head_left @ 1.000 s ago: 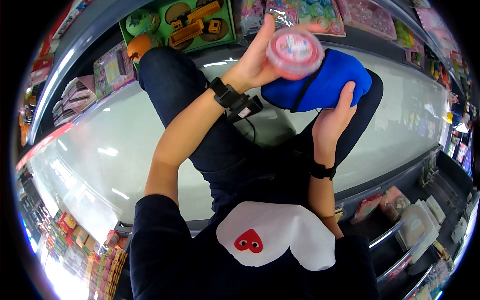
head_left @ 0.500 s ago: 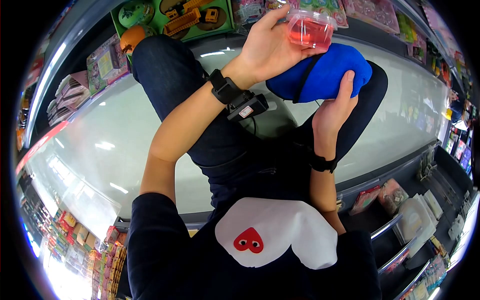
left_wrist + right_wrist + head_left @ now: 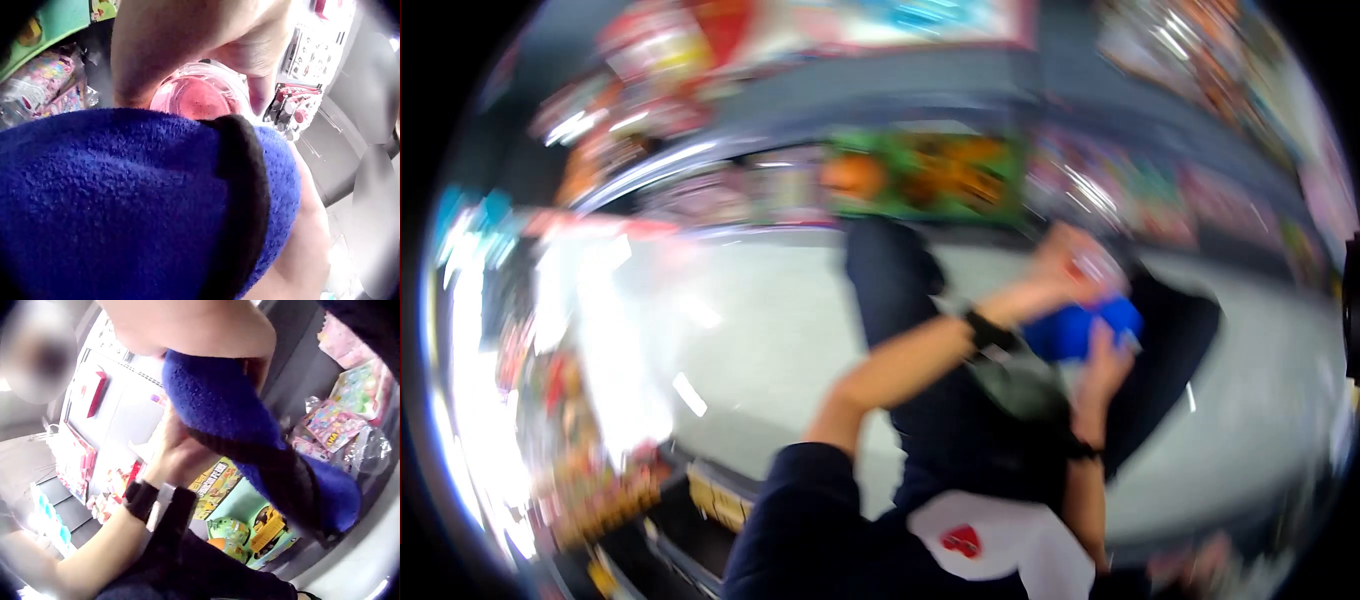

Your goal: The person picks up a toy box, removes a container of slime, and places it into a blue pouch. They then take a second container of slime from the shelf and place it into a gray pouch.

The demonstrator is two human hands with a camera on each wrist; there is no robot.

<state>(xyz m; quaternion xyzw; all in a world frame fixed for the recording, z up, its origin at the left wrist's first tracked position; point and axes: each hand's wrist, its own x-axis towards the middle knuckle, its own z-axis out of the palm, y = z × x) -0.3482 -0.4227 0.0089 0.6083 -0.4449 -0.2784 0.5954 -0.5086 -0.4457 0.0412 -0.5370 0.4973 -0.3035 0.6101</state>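
My left hand (image 3: 1052, 268) grips a small clear plastic tub (image 3: 200, 100) of red-pink contents, with thumb and fingers round its sides. Right below the tub lies a fuzzy blue cloth bundle (image 3: 1065, 332), crossed by a black band (image 3: 245, 181). From the other side my right hand (image 3: 1106, 362) holds the bundle. It covers one end of the bundle in the right wrist view, where the left hand (image 3: 178, 450) shows behind. The head view is badly blurred.
A green box (image 3: 1008, 180) with yellow toy vehicles stands past my knees, beside an orange round toy (image 3: 853, 177). Packaged goods (image 3: 337, 428) line the shelf. My bent legs (image 3: 890, 270) flank the hands above a pale floor (image 3: 770, 290).
The head view has swung, so hands and shelf appear lower and farther right, and blurred. Between the earlier frames the tub tipped from lid facing me to side facing me. Both grips stay.
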